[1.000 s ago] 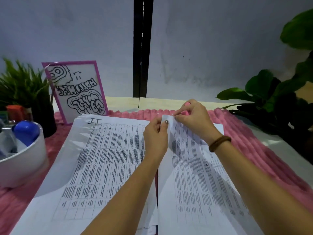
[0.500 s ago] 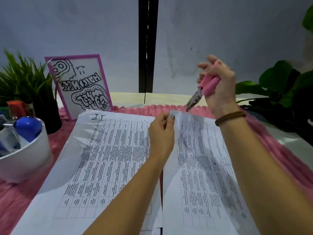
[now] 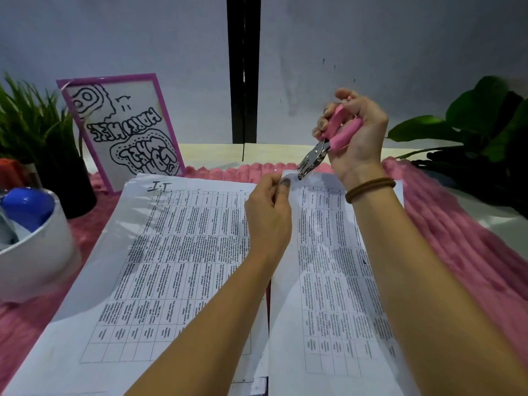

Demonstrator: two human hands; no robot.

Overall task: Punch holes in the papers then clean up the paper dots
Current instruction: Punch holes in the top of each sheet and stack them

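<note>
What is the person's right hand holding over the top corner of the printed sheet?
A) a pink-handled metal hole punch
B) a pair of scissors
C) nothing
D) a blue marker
A: the right hand grips a pink-handled metal hole punch, its metal tip at the top corner of the printed paper sheet that the left hand pinches.

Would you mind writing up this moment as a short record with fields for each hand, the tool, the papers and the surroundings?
left hand: left hand pinches the top corner of the right sheet
right hand: right hand grips the hole punch by its pink handles
tool position: metal tip at the sheet's top edge, near the pinched corner
other papers: paper stack lies flat to the left, marked "I.T" at the top
surface: pink mat
surroundings: white bowl at left, framed drawing behind the stack
paper dots: too small to tell
</note>
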